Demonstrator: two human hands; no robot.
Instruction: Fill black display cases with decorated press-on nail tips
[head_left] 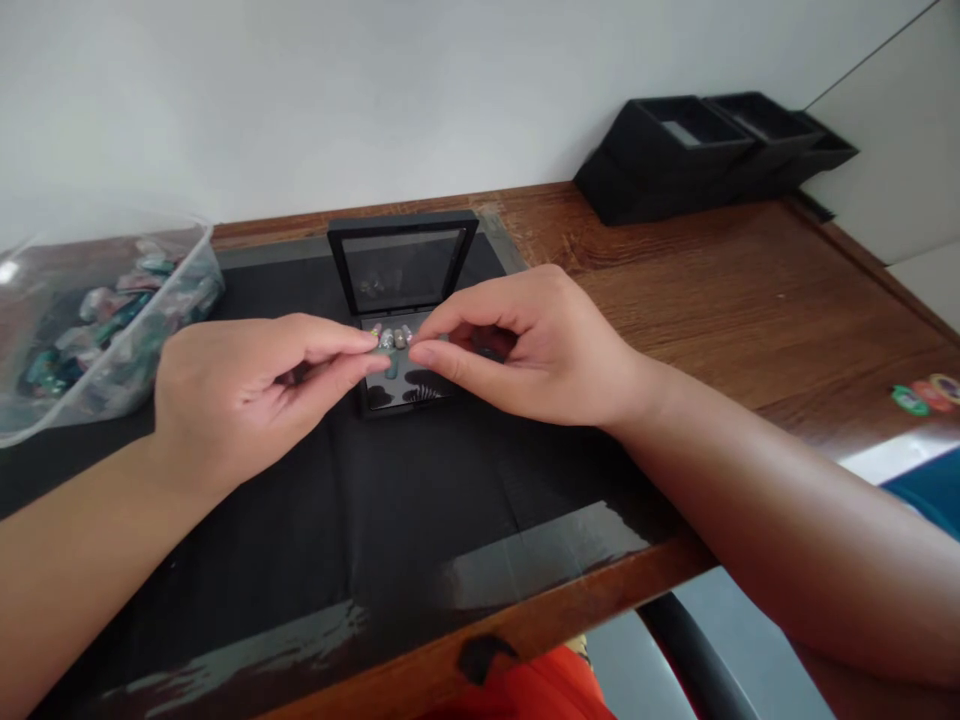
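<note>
A small black display box [405, 410] with a clear window in its raised lid [405, 268] stands on the black mat. Over its shiny base, a row of decorated false nails [393, 338], silvery and pinkish, sits between my fingertips. My left hand [247, 395] pinches the left end of the row with thumb and forefinger. At the right end, the thumb and forefinger of my right hand [532, 350] are closed in the same way. What joins the nails is too small to make out. A greenish piece [392, 366] shows just below them.
A clear plastic tub [112, 390] of small wrapped pieces stands at the left. Black boxes [675, 150] are stacked at the back right against the wall. Small rolls of coloured tape [911, 400] lie at the right edge. Tape strips [547, 555] hold the mat [420, 480] down.
</note>
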